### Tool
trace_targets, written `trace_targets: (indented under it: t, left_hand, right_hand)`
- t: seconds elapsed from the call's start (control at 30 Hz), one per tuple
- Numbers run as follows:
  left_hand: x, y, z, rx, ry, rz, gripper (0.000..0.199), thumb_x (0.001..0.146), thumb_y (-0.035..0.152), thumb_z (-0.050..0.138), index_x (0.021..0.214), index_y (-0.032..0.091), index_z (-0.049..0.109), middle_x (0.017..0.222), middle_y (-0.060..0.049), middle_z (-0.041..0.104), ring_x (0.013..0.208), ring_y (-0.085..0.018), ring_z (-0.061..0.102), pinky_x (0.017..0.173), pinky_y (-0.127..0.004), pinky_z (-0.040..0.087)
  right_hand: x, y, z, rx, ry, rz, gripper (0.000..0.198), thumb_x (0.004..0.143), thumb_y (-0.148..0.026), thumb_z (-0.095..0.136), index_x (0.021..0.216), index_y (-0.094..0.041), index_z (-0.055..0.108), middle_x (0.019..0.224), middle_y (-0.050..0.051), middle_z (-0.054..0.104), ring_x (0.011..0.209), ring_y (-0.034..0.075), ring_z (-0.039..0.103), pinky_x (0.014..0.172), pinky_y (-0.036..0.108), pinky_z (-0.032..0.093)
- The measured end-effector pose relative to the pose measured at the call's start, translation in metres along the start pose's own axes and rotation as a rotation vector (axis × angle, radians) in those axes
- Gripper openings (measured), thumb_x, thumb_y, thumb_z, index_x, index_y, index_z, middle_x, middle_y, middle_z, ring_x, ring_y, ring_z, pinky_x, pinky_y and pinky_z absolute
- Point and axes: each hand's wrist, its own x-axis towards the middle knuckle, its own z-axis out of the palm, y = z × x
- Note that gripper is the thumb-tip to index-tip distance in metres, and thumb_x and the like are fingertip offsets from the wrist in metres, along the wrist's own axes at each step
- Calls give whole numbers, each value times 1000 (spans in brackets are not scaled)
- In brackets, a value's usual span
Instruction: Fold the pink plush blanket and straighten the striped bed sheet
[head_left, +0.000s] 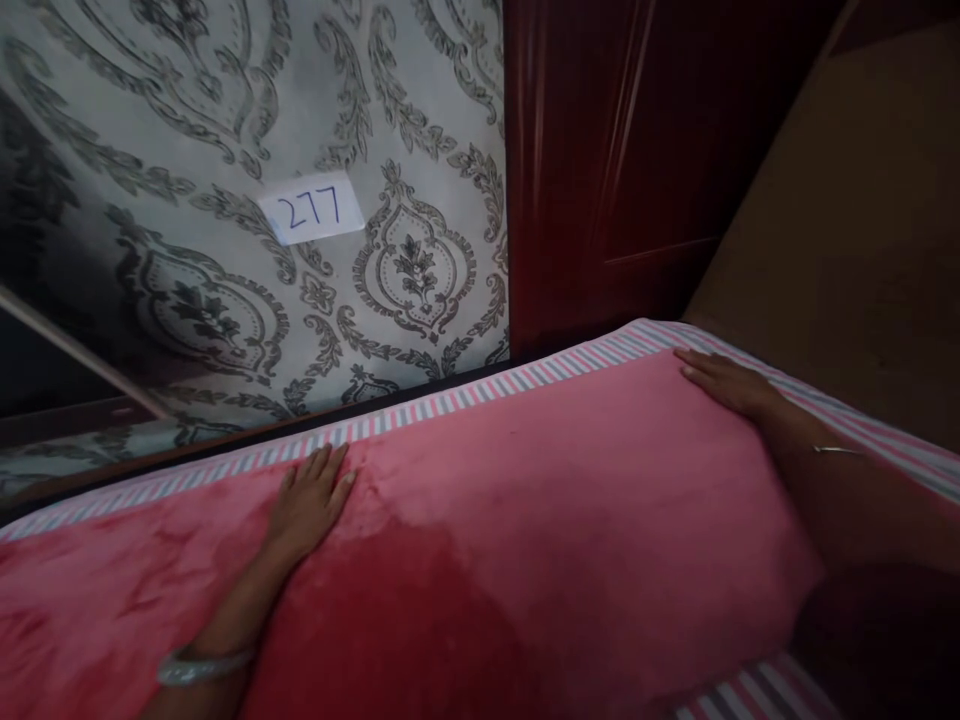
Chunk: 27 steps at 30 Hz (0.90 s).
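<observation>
A pink plush blanket [570,480] with a pink, grey and white striped border [450,402] is spread out below me. Its nap shows darker red patches on the left and in the middle. Flat on the blanket near its far border rests my left hand [311,505], fingers extended, with a pale bangle [204,668] on the wrist. My right hand [724,382] lies at the far right corner, fingers stretched out along the plush beside the stripes. A thin bracelet [838,450] circles that wrist. Neither hand grips anything.
Behind the far edge stands a wall with grey damask wallpaper [416,265] and a paper labelled 277 [313,208]. A dark red wooden panel [600,170] adjoins it. The brown floor [847,250] is at right. A dark rounded shape fills the lower right corner.
</observation>
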Motion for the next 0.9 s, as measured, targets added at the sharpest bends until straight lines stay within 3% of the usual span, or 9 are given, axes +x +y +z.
trace_targets:
  t: [0.1, 0.23, 0.33, 0.4, 0.53, 0.63, 0.73, 0.83, 0.9]
  left_hand:
    - [0, 3, -4, 21, -6, 0, 65, 102, 40, 26, 160, 13, 37, 167, -15, 33, 156, -29, 29, 125, -54, 24]
    - [-3, 9, -10, 29, -27, -10, 64, 103, 39, 26, 160, 13, 35, 167, -16, 32, 156, -29, 28, 126, -53, 22]
    - [-7, 14, -15, 26, -42, -19, 62, 104, 39, 26, 160, 13, 35, 167, -17, 32, 156, -29, 28, 126, -53, 22]
    - [-10, 18, -19, 22, -31, -15, 61, 105, 40, 27, 159, 14, 37, 166, -17, 34, 156, -29, 29, 125, -53, 24]
    - [-17, 23, -20, -7, 8, -9, 61, 105, 42, 29, 159, 14, 38, 165, -19, 37, 155, -29, 32, 125, -52, 25]
    - [-21, 24, -24, -61, 33, -14, 61, 105, 44, 33, 158, 15, 39, 167, -19, 32, 155, -29, 30, 125, -52, 25]
    - [-28, 21, -38, -110, 52, 9, 57, 105, 40, 35, 156, 15, 41, 167, -19, 32, 155, -28, 30, 124, -52, 27]
    - [-48, 10, -52, -122, 33, 76, 55, 105, 34, 36, 155, 13, 42, 161, -19, 43, 151, -28, 38, 123, -52, 29]
    - [-68, 0, -53, -102, 15, 121, 53, 105, 33, 37, 154, 14, 44, 158, -18, 48, 149, -28, 42, 122, -50, 32]
  right_hand:
    - [-2, -2, -4, 74, -34, 46, 72, 100, -56, 24, 160, -21, 41, 161, 11, 41, 149, 34, 37, 124, 51, 30]
    - [-14, -20, -18, 49, 17, 192, 74, 98, -63, 27, 155, -22, 49, 158, 20, 41, 146, 46, 36, 113, 73, 28]
    - [-31, -49, -31, 8, 145, 281, 74, 98, -66, 24, 147, -22, 57, 155, 27, 42, 143, 52, 35, 105, 82, 24]
    - [-46, -81, -35, -8, 215, 225, 73, 101, -60, 21, 147, -16, 56, 156, 28, 40, 144, 49, 35, 108, 79, 26]
    - [-85, -186, -29, 27, 187, -53, 66, 103, -49, 25, 147, -9, 53, 158, 24, 41, 147, 39, 37, 115, 65, 32]
    - [-130, -294, -23, 125, 110, -358, 59, 105, -47, 27, 145, -15, 57, 155, 17, 48, 146, 33, 41, 117, 57, 35]
    - [-182, -403, -22, 211, 3, -611, 58, 106, -49, 32, 152, -20, 50, 160, 14, 42, 149, 31, 37, 121, 57, 30]
    - [-226, -489, -20, 280, -74, -740, 61, 105, -49, 38, 158, -20, 43, 164, 13, 35, 153, 29, 30, 125, 54, 22]
    - [-246, -525, -15, 308, -130, -760, 66, 105, -51, 40, 162, -18, 35, 166, 13, 29, 154, 29, 26, 127, 54, 20]
